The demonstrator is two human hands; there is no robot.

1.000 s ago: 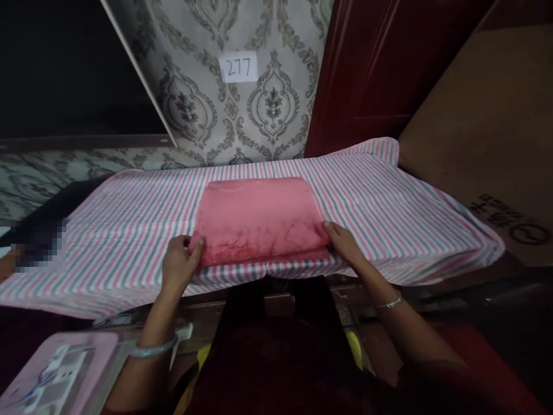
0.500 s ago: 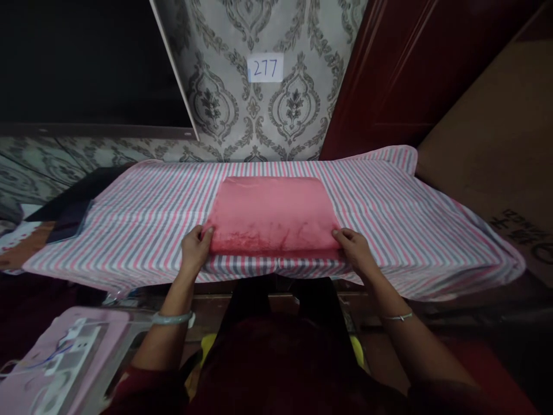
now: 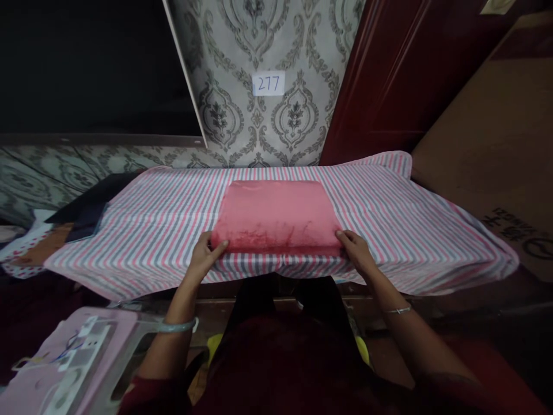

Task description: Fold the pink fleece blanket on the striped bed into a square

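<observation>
A folded pinkish-red cloth (image 3: 276, 207) with a velvety, darker near edge lies flat on the striped tablecloth (image 3: 173, 213). My left hand (image 3: 205, 253) grips its near left corner, the thumb on top and the fingers at the side, partly hidden. At the near right corner, my right hand (image 3: 356, 249) pinches the cloth between thumb and fingers. What lies under the cloth's near edge cannot be seen.
A large dark screen (image 3: 95, 69) stands behind the table on the left. A cardboard box (image 3: 496, 138) leans in at the right. Lower left, a white power strip (image 3: 80, 363) rests on a pink surface (image 3: 110, 346). A paper marked 277 (image 3: 268, 84) hangs on the wall.
My left thumb has stretched inward over the cloth's near left corner. My right hand keeps its hold at the other corner. The whole view has shifted slightly.
</observation>
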